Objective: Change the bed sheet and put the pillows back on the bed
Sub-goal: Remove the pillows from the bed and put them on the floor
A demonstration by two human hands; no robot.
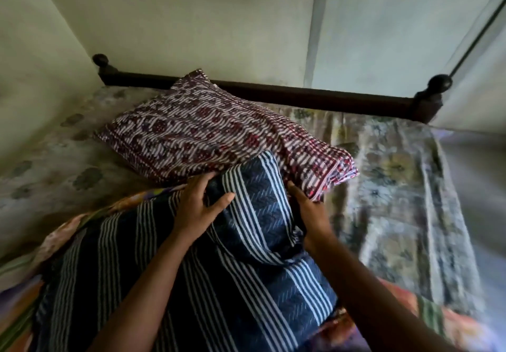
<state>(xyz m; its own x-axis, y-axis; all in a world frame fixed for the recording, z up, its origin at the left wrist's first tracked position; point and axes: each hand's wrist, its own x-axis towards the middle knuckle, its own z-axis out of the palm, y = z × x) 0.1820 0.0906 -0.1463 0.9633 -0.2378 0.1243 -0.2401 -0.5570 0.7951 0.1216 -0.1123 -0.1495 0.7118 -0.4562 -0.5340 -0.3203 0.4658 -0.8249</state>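
Note:
A navy pillow with white stripes (246,255) lies across the near part of the bed. My left hand (200,206) grips its far top edge and my right hand (309,209) holds its right side. Just beyond it, a maroon-and-white patterned pillow (208,127) rests near the dark wooden headboard (301,95). Its near right corner touches the navy pillow. A pale floral bed sheet (397,176) covers the mattress under both pillows. A colourful orange and purple cloth (68,239) shows beneath the navy pillow at the near left and right.
Walls close in the bed on the left (41,64) and behind the headboard. A round knob post (438,83) stands at the headboard's right end, with a thin dark pole rising from it. The floor drops off past the bed's right edge.

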